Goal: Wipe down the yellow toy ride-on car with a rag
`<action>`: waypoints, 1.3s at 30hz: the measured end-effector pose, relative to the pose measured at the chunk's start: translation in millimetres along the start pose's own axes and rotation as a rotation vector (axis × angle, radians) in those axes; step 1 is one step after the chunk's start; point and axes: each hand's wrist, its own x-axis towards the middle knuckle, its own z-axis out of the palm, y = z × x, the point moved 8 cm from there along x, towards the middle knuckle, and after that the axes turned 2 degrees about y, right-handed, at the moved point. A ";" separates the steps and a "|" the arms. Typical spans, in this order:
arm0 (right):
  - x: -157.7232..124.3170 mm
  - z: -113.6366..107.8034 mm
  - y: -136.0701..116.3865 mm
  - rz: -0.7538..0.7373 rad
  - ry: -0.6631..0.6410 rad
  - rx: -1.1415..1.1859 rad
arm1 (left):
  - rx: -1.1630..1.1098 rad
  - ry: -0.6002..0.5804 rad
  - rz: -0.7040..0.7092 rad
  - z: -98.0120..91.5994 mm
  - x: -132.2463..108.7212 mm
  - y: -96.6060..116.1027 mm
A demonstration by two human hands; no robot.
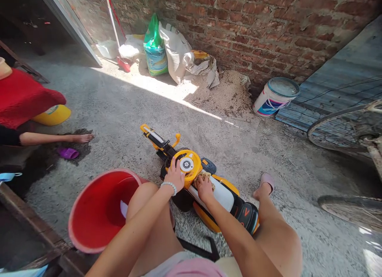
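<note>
Far left: a co-worker's bare arm reaches across the concrete floor above a dark wet patch, just beside a purple slipper. A red cloth and a yellow basin sit past the arm. Near left: a red plastic tub lies tilted against the person's left leg.

Center: a yellow toy motorbike lies on its side on the floor, between the legs. Left hand, white bead bracelet on the wrist, rests on the toy's round yellow hub; fingers spread, no pinch. Right hand is just beside it; fingers curled onto a straw-colored fiber wad on the toy.

Far: woven sacks and a grain pile against a brick wall, then a white bucket. Far right: a bicycle wheel.
</note>
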 end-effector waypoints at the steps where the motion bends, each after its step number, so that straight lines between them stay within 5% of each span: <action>1: -8.5 4.1 -5.8 -0.059 -0.015 -0.013 | -0.001 0.001 0.002 -0.1 -0.3 0.3; 9: -67.0 40.2 -11.5 -0.289 -0.069 -0.052 | 0.018 -0.031 0.008 -3.6 -2.1 3.5; 16: -117.7 71.8 31.9 -0.092 -0.075 -0.144 | 0.021 -0.034 -0.030 -2.9 0.1 3.4; 23: -137.6 71.6 45.0 -0.028 -0.185 -0.180 | 0.021 -0.021 -0.031 -0.4 1.9 4.6; 29: -103.0 27.2 66.2 0.091 -0.253 0.059 | 0.021 -0.021 -0.039 -3.7 -0.5 8.2; 34: -23.6 -40.4 85.7 0.216 -0.049 0.176 | 0.029 -0.032 -0.036 -7.4 -3.4 8.0; 39: 30.0 -23.8 69.3 0.299 -0.130 0.212 | 0.014 -0.032 -0.016 -8.5 -5.1 7.5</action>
